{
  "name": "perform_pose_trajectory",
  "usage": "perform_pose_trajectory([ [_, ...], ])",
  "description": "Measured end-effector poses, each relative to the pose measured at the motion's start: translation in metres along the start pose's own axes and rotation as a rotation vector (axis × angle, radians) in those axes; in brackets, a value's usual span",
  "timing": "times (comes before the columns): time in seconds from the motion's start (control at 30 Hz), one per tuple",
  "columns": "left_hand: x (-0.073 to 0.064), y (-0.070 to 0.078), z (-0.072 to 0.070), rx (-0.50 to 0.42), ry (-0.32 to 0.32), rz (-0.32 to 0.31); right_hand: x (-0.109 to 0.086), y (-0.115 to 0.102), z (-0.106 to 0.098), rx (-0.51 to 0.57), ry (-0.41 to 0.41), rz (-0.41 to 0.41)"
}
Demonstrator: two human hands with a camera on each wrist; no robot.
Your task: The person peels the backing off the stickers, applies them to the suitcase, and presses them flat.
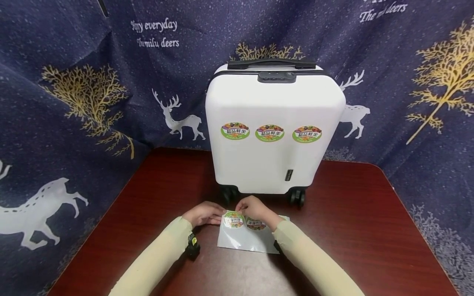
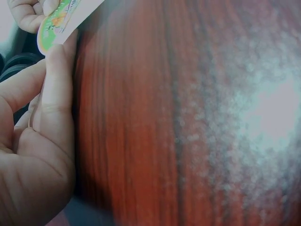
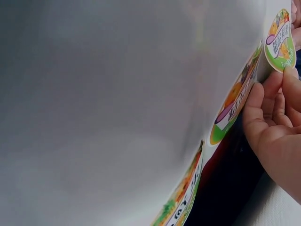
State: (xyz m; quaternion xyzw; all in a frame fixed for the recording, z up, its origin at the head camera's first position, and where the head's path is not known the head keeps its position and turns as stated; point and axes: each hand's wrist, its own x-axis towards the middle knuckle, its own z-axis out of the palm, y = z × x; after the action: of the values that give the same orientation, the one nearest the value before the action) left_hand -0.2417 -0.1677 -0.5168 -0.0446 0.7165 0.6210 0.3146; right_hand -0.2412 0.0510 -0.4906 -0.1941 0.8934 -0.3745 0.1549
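A glossy backing sheet [image 1: 244, 242] with oval fruit-label stickers lies on the table before the suitcase. My left hand [image 1: 205, 213] holds the sheet's left edge between thumb and fingers. Above the sheet's far edge, my right hand [image 1: 255, 209] pinches the rim of the leftmost sticker [image 1: 234, 220]. In the right wrist view, thumb and finger meet at the green end of this sticker [image 3: 281, 41], which stands up at an angle beside the sheet. Whether it is partly loose from the sheet I cannot tell. A second sticker [image 1: 255, 224] sits beside it, partly under my right wrist.
A white suitcase [image 1: 274, 164] stands upright behind the hands on black wheels [image 1: 297, 196]. Three matching oval stickers form a row across its front, the middle one [image 1: 269, 133] included. The dark red table [image 1: 355, 213] meets a blue patterned cloth [image 1: 140, 86] behind.
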Motion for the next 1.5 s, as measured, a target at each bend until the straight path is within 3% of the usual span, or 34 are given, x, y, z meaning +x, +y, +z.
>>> perform_pose_trajectory([
  [0.97, -0.0002, 0.0017, 0.0021, -0.034, 0.005, -0.007, 0.0013, 0.0013, -0.0048, 0.056, -0.039, 0.048],
  [1.5, -0.0003, 0.0009, 0.0015, -0.018, 0.02, -0.015, 0.0013, 0.0028, -0.0077, 0.05, -0.059, 0.025],
])
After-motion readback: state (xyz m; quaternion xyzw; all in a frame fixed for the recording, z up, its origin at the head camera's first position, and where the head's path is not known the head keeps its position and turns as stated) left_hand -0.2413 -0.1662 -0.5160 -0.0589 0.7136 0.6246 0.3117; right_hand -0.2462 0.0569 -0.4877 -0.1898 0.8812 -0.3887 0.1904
